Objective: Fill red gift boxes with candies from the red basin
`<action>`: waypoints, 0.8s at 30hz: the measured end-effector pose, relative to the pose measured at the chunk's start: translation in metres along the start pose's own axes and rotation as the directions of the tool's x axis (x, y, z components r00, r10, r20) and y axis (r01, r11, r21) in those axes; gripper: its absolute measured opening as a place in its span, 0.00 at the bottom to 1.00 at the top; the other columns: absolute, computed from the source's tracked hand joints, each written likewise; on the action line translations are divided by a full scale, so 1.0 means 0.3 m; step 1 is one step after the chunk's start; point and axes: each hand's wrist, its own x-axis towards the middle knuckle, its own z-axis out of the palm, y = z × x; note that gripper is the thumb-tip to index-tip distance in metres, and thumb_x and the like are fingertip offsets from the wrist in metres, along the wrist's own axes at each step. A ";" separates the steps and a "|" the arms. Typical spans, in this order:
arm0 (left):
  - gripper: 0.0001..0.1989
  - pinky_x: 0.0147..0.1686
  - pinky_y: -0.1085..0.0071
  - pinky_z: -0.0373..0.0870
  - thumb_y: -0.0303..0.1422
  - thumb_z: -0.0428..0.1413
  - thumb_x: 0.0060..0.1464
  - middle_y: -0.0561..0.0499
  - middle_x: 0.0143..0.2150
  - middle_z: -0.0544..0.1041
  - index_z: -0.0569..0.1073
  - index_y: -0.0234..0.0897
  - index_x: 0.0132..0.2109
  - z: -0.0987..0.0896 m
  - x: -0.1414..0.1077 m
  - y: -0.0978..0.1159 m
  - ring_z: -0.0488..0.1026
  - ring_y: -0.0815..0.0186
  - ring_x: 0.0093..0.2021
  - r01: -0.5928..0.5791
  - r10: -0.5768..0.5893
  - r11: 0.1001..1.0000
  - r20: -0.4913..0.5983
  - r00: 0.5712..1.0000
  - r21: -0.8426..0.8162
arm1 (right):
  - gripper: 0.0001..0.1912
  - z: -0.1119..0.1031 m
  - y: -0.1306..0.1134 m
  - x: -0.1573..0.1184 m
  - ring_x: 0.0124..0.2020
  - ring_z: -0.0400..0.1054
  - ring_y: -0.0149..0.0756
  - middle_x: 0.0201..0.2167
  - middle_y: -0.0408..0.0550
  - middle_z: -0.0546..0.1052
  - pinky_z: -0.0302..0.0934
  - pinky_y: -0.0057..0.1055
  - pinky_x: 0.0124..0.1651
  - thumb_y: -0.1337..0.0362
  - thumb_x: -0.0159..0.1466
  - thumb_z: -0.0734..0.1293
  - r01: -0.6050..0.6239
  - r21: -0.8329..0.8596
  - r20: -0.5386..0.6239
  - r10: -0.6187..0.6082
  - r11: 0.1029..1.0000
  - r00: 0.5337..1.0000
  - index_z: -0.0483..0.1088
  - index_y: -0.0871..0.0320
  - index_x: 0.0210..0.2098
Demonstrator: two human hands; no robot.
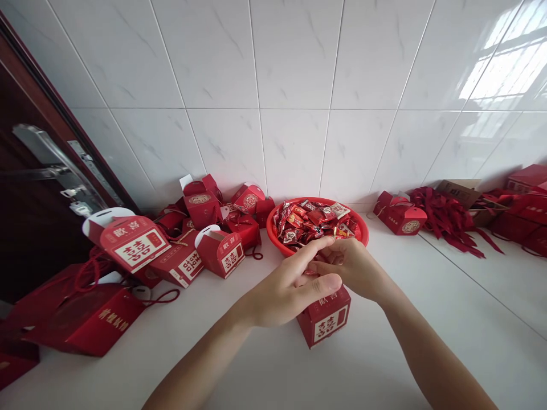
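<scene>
A small red paper gift box [325, 322] with a cream label and gold characters stands upright on the white tabletop in front of me. Over its top is my left hand [290, 290], thumb and fingers stretched out and apart. My right hand [354, 267] is at the far side of the box top with its fingers curled inward; whatever they pinch is hidden. The two hands meet above the box and cover its opening. Just behind them sits a round red plastic basket [363, 230] heaped with wrapped candies [314, 216].
Several red gift boxes [137, 242] with cords crowd the left side, beside a dark door [25, 188] with a metal handle. On the right are another red box [399, 213], a pile of dark red ribbons [444, 216] and an open cardboard box [459, 191]. White tiled wall [294, 142] rises behind.
</scene>
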 end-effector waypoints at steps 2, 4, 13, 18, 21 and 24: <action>0.33 0.65 0.53 0.66 0.41 0.57 0.64 0.45 0.72 0.61 0.57 0.47 0.72 0.009 0.001 -0.009 0.64 0.52 0.68 -0.047 0.047 0.999 -0.004 0.999 -0.022 | 0.11 0.005 -0.013 -0.006 0.24 0.62 0.31 0.20 0.41 0.68 0.54 0.28 0.24 0.59 0.61 0.68 -0.071 -0.064 -0.063 0.067 0.995 0.996 0.71 0.58 0.25; 0.32 0.64 0.55 0.67 0.39 0.59 0.63 0.45 0.70 0.64 0.58 0.47 0.71 0.013 -0.001 -0.015 0.64 0.53 0.68 -0.082 0.082 0.997 -0.008 0.997 -0.013 | 0.09 0.006 -0.027 -0.012 0.23 0.61 0.31 0.20 0.40 0.67 0.53 0.28 0.24 0.63 0.58 0.68 -0.123 -0.119 -0.102 0.112 0.985 0.989 0.68 0.57 0.22; 0.38 0.54 0.57 0.74 0.41 0.65 0.54 0.45 0.62 0.70 0.61 0.48 0.69 -0.006 0.027 -0.084 0.74 0.55 0.54 0.035 0.148 0.848 -0.299 0.943 0.528 | 0.11 -0.031 -0.080 -0.053 0.23 0.59 0.30 0.21 0.39 0.65 0.52 0.28 0.24 0.62 0.58 0.66 -0.107 0.012 -0.292 0.106 0.994 0.951 0.60 0.55 0.23; 0.25 0.51 0.61 0.74 0.46 0.62 0.57 0.45 0.54 0.73 0.74 0.42 0.58 0.001 0.052 -0.101 0.74 0.57 0.51 0.039 0.146 0.815 -0.270 0.952 0.578 | 0.13 -0.049 -0.093 -0.068 0.23 0.63 0.31 0.21 0.41 0.69 0.55 0.28 0.23 0.59 0.58 0.68 -0.093 0.108 -0.329 0.124 0.990 0.936 0.61 0.55 0.24; 0.19 0.55 0.61 0.70 0.47 0.59 0.59 0.46 0.54 0.72 0.77 0.43 0.53 0.010 0.061 -0.095 0.71 0.57 0.54 -0.013 0.183 0.831 -0.251 0.951 0.556 | 0.14 -0.056 -0.096 -0.067 0.25 0.68 0.35 0.22 0.43 0.72 0.61 0.29 0.26 0.57 0.58 0.70 -0.074 0.185 -0.331 0.133 0.980 0.934 0.61 0.54 0.24; 0.14 0.49 0.65 0.71 0.44 0.58 0.62 0.48 0.50 0.74 0.76 0.41 0.48 0.020 0.073 -0.097 0.73 0.60 0.49 -0.024 0.165 0.866 -0.240 0.957 0.499 | 0.14 -0.066 -0.104 -0.067 0.30 0.74 0.40 0.24 0.45 0.75 0.68 0.33 0.32 0.56 0.58 0.71 -0.051 0.309 -0.279 0.142 0.950 0.950 0.63 0.54 0.26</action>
